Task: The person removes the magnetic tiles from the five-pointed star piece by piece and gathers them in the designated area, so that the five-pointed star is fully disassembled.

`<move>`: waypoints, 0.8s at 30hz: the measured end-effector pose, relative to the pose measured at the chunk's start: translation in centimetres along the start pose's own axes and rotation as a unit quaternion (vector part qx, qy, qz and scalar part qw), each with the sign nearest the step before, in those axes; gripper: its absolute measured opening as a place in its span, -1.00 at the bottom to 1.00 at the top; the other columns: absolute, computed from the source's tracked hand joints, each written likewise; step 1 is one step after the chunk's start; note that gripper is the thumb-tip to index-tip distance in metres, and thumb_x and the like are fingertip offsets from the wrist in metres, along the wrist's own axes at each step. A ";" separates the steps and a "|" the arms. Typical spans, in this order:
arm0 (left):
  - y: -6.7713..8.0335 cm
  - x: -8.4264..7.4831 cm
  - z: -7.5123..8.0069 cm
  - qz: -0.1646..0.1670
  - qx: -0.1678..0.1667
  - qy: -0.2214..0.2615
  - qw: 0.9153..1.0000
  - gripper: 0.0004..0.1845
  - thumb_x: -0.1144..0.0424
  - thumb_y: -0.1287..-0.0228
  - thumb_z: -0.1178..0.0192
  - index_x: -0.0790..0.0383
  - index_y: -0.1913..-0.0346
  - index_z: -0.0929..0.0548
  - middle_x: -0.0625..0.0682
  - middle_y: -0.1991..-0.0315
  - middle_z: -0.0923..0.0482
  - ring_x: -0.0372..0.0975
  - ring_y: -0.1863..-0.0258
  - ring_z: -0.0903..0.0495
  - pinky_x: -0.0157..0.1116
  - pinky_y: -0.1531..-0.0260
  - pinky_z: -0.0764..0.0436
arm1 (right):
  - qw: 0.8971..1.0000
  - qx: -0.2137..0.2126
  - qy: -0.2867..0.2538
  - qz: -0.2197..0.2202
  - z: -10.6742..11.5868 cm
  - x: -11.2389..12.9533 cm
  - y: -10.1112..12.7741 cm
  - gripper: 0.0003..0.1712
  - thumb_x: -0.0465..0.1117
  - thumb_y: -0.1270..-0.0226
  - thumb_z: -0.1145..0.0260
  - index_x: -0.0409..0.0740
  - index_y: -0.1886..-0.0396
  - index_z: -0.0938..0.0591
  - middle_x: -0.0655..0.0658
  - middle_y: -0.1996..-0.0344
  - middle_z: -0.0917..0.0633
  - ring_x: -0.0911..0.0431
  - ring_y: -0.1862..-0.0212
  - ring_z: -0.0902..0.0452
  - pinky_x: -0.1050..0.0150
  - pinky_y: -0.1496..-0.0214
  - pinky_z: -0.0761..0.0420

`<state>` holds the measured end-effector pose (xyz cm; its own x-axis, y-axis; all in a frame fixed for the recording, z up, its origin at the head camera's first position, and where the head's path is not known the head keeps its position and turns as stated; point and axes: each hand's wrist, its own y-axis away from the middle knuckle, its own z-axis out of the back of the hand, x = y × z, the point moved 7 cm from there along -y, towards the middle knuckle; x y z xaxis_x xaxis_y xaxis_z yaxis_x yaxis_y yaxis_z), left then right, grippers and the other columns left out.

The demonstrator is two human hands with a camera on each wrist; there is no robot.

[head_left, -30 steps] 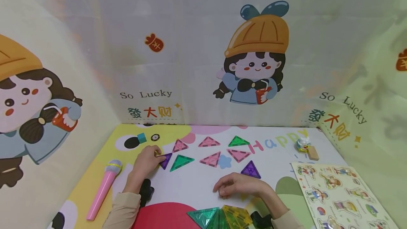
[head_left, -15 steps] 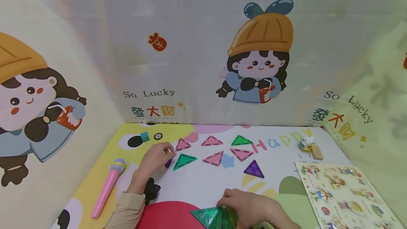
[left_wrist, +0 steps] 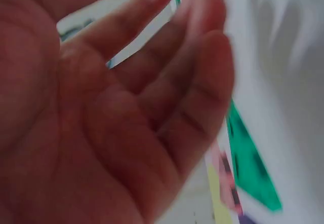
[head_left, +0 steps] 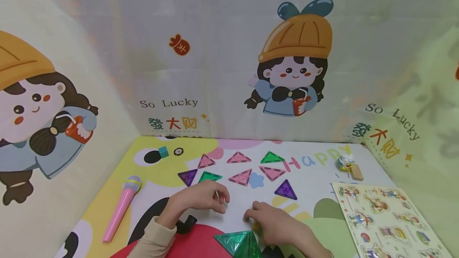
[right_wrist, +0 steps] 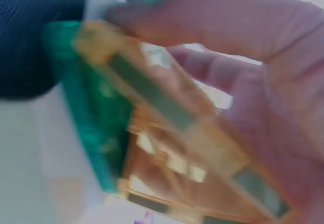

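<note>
Right hand [head_left: 274, 222]: fingers gripping a translucent amber plastic tile [right_wrist: 202, 133], near side
Left hand [head_left: 202, 196]: fingers loosely curled, bare, nearer than a flat green plastic triangle [head_left: 210, 176]
Beside the amber tile: glossy green tiles [head_left: 234, 242], touching or not I can't tell
Farther off: four pink triangular tiles [head_left: 239, 157]
Left side: pink toy microphone [head_left: 121, 212]

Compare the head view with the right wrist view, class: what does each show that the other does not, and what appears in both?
Only the head view: the left hand, its fingers loosely bent, the pink microphone and the sheet of cartoon figures.

Only the right wrist view: the dark strips along the yellow tile's frame, seen close up but blurred.

Both: the right hand holding that tile, mostly hidden in the head view, and green tile pieces near it.
</note>
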<state>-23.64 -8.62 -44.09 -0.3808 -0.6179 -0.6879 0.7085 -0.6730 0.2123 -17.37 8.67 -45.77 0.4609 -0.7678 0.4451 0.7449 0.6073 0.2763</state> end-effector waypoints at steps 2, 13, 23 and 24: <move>0.0 -0.6 -1.3 0.004 0.031 -0.032 0.999 -0.78 0.10 -0.08 -0.49 -0.06 0.22 -0.69 -0.19 0.39 -0.56 -0.38 0.36 -0.49 -0.39 0.38 -0.49 | 1.000 -0.026 -0.001 -0.004 0.3 -0.4 -0.3 -0.47 -0.28 0.04 -0.51 0.25 0.05 -0.62 0.20 0.34 -0.43 0.30 0.33 -0.30 0.38 0.33 -0.40; 0.0 -4.1 -6.3 0.037 0.093 -0.228 0.969 -0.35 -0.09 0.32 -0.66 -0.20 0.18 -0.43 -0.26 0.31 -0.39 -0.39 0.39 -0.38 -0.38 0.40 -0.43 | 0.998 -0.038 -0.048 0.017 1.1 -0.4 0.0 -0.59 -0.26 -0.04 -0.49 0.11 0.06 -0.68 0.16 0.34 -0.47 0.29 0.32 -0.32 0.38 0.27 -0.41; -0.5 -4.4 -6.5 0.009 0.033 -0.221 0.975 -0.55 -0.07 0.27 -0.65 -0.12 0.43 -0.54 -0.32 0.49 -0.44 -0.43 0.48 -0.37 -0.41 0.46 -0.41 | 0.992 0.042 0.119 0.004 -0.4 1.8 1.6 -0.18 0.32 0.15 -0.57 0.40 -0.20 -0.51 0.18 0.00 -0.51 0.25 0.04 -0.41 0.14 0.01 -0.57; -0.5 -4.4 -6.4 0.008 0.031 -0.220 0.975 -0.56 -0.07 0.27 -0.65 -0.12 0.43 -0.54 -0.32 0.49 -0.44 -0.43 0.48 -0.38 -0.41 0.46 -0.41 | 0.990 0.046 0.130 -0.001 -0.6 1.9 1.6 -0.15 0.38 0.14 -0.53 0.39 -0.22 -0.49 0.17 -0.02 -0.51 0.22 0.03 -0.42 0.09 -0.02 -0.56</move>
<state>-18.52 -2.92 -45.62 -0.5982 -0.7333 -0.3232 0.6836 -0.6774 0.2718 -15.02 8.08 -45.00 0.5762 -0.7888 0.2137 0.7049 0.6120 0.3584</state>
